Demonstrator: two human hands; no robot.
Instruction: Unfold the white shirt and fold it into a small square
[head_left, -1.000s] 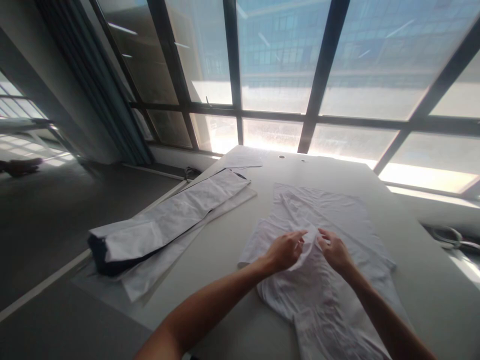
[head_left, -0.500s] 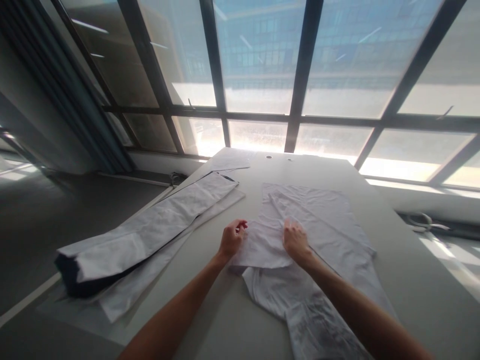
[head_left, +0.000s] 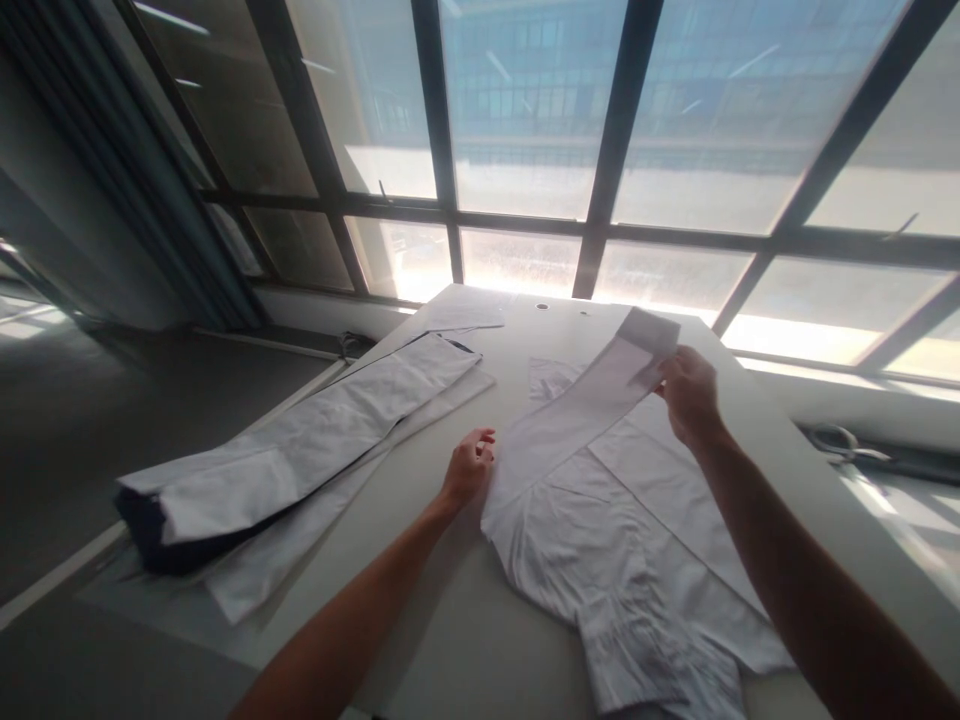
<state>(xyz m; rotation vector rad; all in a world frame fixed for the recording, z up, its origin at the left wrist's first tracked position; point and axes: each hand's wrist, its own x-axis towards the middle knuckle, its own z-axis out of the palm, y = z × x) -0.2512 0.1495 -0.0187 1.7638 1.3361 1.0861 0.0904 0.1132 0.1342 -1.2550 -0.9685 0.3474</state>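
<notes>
A light grey-white garment (head_left: pixel 622 530) lies wrinkled at the middle and right of the white table (head_left: pixel 420 560). My right hand (head_left: pixel 690 390) is closed on the raised end of a pale cloth flap (head_left: pixel 581 405), which slants up from the garment's left side toward the window. At the flap's lower left edge is my left hand (head_left: pixel 471 465), low over the table, fingers curled. Whether its fingertips pinch the fabric is too small to make out.
Folded white cloths with a dark lining (head_left: pixel 300 450) lie along the table's left side. Another thin sheet (head_left: pixel 465 318) is at the far left corner. Tall windows stand behind the table, a curtain (head_left: pixel 142 180) at left.
My right hand has moved up and right, lifting the flap's end off the garment and uncovering the wrinkled part beneath. My left hand has stayed nearly in place.
</notes>
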